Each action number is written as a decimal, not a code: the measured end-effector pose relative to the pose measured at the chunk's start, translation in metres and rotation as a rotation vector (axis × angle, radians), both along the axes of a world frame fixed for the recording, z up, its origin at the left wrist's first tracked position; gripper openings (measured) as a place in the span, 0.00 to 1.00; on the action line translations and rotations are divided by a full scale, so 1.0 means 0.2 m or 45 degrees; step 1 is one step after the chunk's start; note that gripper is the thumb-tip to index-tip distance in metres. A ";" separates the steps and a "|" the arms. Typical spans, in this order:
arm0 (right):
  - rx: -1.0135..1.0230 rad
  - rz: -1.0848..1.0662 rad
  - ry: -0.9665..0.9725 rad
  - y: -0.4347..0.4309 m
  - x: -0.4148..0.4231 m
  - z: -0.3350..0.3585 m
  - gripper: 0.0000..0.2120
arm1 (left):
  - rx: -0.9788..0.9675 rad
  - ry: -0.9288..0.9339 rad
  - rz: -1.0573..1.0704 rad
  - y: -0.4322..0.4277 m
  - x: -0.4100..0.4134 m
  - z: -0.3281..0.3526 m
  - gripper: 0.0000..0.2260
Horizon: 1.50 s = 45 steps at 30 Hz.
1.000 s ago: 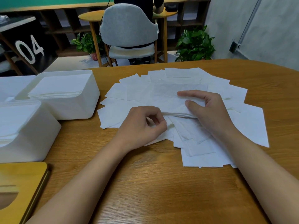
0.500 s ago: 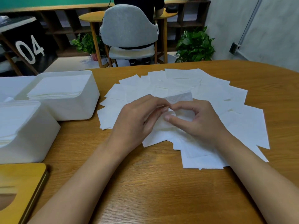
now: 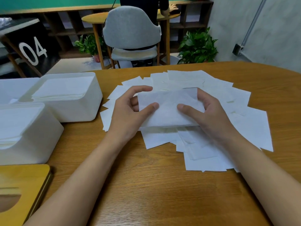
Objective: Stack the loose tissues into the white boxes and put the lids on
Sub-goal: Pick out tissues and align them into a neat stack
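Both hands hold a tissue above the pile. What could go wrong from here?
The thin tissue is pinched by the left hand and right hand; pulling it apart may tear or crumple it. It hangs just over the loose tissues, so lower sheets may get dragged along. The far white box already looks quite full, so the wooden lid might not sit flat.
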State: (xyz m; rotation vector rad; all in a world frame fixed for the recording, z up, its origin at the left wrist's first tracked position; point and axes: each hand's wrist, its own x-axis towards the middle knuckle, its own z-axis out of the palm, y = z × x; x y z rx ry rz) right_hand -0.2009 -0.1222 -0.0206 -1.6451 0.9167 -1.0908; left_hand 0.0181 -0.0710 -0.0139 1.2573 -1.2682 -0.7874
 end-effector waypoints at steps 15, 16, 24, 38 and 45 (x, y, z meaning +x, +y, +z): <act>-0.172 0.025 -0.062 -0.01 0.01 -0.01 0.27 | 0.043 -0.154 -0.002 -0.02 -0.03 -0.06 0.28; -0.155 0.032 -0.093 -0.01 0.00 -0.01 0.27 | 0.067 -0.091 -0.079 -0.02 -0.04 -0.05 0.29; -0.038 0.075 -0.062 -0.01 0.00 -0.01 0.27 | -0.007 0.003 -0.283 0.00 -0.02 -0.06 0.15; -0.121 0.138 0.342 0.03 0.03 -0.03 0.22 | 0.094 0.085 -0.188 0.02 0.02 -0.12 0.13; -0.156 0.108 0.254 0.07 0.15 0.11 0.21 | 0.101 -0.184 -0.151 0.10 0.23 0.11 0.15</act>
